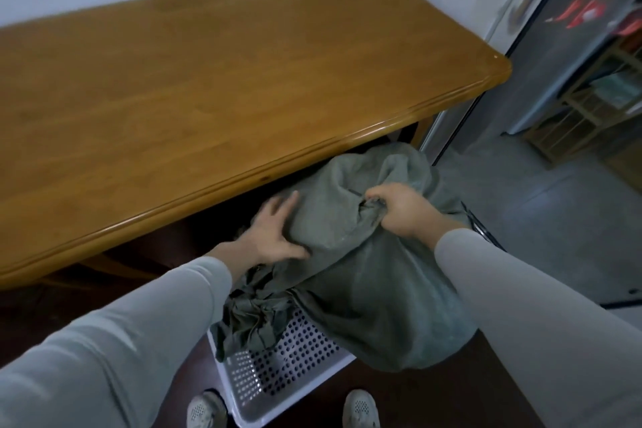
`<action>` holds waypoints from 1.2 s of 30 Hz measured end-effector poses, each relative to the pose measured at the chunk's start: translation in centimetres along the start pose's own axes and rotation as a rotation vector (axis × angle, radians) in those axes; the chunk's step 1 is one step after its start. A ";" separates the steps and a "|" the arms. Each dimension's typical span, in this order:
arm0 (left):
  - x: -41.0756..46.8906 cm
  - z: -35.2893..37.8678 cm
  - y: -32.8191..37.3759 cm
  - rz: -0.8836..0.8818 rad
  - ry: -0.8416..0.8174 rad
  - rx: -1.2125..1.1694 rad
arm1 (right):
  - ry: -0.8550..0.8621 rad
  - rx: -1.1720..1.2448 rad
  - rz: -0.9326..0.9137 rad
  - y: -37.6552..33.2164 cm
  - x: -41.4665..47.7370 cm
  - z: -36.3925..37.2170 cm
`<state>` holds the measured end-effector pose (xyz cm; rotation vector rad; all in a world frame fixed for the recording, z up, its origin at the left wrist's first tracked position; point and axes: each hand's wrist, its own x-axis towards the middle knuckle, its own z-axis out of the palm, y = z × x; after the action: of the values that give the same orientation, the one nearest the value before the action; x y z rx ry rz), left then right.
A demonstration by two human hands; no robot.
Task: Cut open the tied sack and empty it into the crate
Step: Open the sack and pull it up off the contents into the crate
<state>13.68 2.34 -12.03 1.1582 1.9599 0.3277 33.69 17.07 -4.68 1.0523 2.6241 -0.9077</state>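
A grey-green cloth sack (364, 274) hangs over a white perforated plastic crate (278, 368) on the floor in front of my feet. Its mouth end points down and to the left, where bunched green cloth (253, 320) spills into the crate. My right hand (399, 208) grips a gathered fold of the sack near its upper end. My left hand (274, 236) lies against the sack's left side with the fingers spread and the thumb on the cloth. No cutting tool is in view.
A long wooden table (208, 87) stands just beyond the crate, its front edge close above the sack. A dark glass door or cabinet front (573, 62) and wooden shelving (583, 108) lie to the right. My two shoes (361, 410) flank the crate's near corner.
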 end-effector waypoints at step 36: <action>-4.4 0.6 0.6 -0.166 -0.113 -0.311 | 0.304 1.251 0.194 -10.9 2.3 0.1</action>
<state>15.63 -1.04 -9.77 0.7930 1.8151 0.4499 24.62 12.09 -0.43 1.6856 1.8711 -2.5925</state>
